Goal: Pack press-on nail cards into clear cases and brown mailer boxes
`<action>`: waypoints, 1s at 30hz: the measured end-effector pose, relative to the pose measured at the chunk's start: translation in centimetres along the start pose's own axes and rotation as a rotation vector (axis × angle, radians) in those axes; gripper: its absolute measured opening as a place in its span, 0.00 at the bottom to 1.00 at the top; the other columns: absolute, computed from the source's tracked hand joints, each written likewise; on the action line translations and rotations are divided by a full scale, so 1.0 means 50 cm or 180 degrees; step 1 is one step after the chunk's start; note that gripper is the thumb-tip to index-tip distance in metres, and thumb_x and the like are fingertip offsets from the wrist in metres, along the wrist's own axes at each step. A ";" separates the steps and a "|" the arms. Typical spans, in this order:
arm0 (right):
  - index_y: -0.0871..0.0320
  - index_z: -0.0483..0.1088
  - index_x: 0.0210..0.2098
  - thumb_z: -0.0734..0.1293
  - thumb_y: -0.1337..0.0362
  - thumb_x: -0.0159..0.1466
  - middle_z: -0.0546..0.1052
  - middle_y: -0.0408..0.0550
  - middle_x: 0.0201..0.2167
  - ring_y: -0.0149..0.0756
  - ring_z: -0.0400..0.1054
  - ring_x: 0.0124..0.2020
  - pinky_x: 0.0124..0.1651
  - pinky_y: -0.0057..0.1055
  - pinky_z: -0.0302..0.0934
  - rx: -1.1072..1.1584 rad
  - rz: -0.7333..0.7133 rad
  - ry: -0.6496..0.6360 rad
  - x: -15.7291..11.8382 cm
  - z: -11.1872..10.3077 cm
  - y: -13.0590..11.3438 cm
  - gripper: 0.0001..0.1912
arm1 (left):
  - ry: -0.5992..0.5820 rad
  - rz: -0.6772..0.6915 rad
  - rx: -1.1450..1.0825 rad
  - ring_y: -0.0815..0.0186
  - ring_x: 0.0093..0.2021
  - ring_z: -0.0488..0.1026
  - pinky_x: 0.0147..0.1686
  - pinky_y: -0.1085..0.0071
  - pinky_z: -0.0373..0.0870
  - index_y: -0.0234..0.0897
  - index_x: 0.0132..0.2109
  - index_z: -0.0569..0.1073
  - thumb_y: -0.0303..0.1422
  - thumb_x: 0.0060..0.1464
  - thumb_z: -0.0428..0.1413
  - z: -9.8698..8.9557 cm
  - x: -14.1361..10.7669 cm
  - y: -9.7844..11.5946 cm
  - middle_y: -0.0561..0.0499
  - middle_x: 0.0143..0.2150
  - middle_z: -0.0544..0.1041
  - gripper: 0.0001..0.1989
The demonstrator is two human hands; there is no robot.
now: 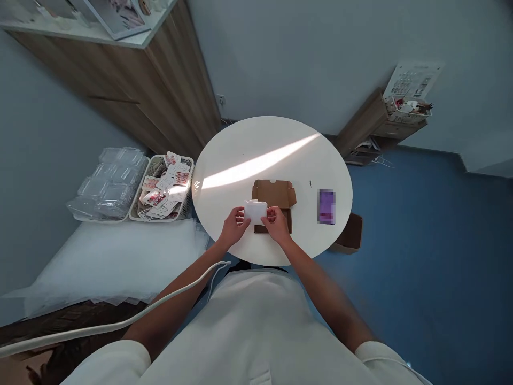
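Between my two hands is a small stack of white square sheets or pads [255, 212]; what they are exactly I cannot make out. My left hand [234, 225] is closed on the left edge, thumb in front and fingers behind. The right edge is pinched by my right hand [277, 223] in the same way. Just behind and below the stack, an open brown cardboard box [273, 193] lies on the white oval table [264, 144], its lid folded back away from me. The stack and my right hand hide part of the box's inside.
A purple, blurred rectangular thing [326, 206] lies at the table's right. Left of the table are a basket of printed cards [165, 187], clear plastic boxes [114, 182] and white translucent sheets [120, 251]. A brown carton [348, 235] stands on the floor. A white cable [120, 323] crosses my left arm.
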State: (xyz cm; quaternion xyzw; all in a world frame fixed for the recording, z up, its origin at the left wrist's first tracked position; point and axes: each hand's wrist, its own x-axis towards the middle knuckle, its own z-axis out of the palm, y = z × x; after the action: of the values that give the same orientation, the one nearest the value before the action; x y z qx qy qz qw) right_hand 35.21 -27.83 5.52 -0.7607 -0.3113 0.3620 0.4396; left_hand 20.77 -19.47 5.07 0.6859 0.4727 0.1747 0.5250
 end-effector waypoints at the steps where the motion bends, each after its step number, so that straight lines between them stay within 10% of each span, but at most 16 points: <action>1: 0.53 0.59 0.37 0.63 0.62 0.51 0.71 0.41 0.35 0.29 0.66 0.28 0.32 0.29 0.62 -0.0090 0.0026 0.0011 -0.003 -0.022 0.010 0.14 | -0.0111 0.0007 0.0029 0.67 0.33 0.70 0.34 0.67 0.70 0.37 0.49 0.63 0.39 0.45 0.55 0.017 -0.002 0.009 0.48 0.38 0.70 0.23; 10: 0.53 0.58 0.41 0.58 0.69 0.56 0.70 0.44 0.37 0.35 0.66 0.36 0.35 0.31 0.57 -0.1456 -0.0100 -0.0163 0.000 -0.103 0.081 0.13 | -0.0697 0.0036 0.0526 0.62 0.38 0.71 0.41 0.65 0.67 0.35 0.57 0.56 0.34 0.46 0.53 0.127 -0.004 0.024 0.45 0.41 0.72 0.30; 19: 0.57 0.60 0.42 0.61 0.71 0.55 0.67 0.50 0.41 0.35 0.64 0.38 0.36 0.28 0.55 -0.2014 -0.0073 -0.0845 0.013 -0.085 0.105 0.14 | -0.1322 0.0027 0.2064 0.57 0.55 0.60 0.50 0.66 0.58 0.32 0.56 0.55 0.29 0.45 0.49 0.141 -0.009 0.021 0.40 0.56 0.62 0.29; 30: 0.60 0.60 0.45 0.59 0.72 0.57 0.66 0.54 0.43 0.39 0.64 0.41 0.39 0.30 0.56 -0.2340 0.0008 -0.0897 0.012 -0.063 0.119 0.15 | -0.1386 0.0538 0.3212 0.53 0.47 0.63 0.42 0.61 0.60 0.36 0.55 0.59 0.26 0.45 0.47 0.143 0.002 0.017 0.42 0.44 0.69 0.26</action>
State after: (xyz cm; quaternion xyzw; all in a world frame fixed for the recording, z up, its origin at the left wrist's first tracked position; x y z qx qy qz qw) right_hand 39.07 -31.24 1.14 -0.8107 -0.4766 0.3279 0.0904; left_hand 26.49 -23.34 3.03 0.9080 0.3216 -0.1777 0.2012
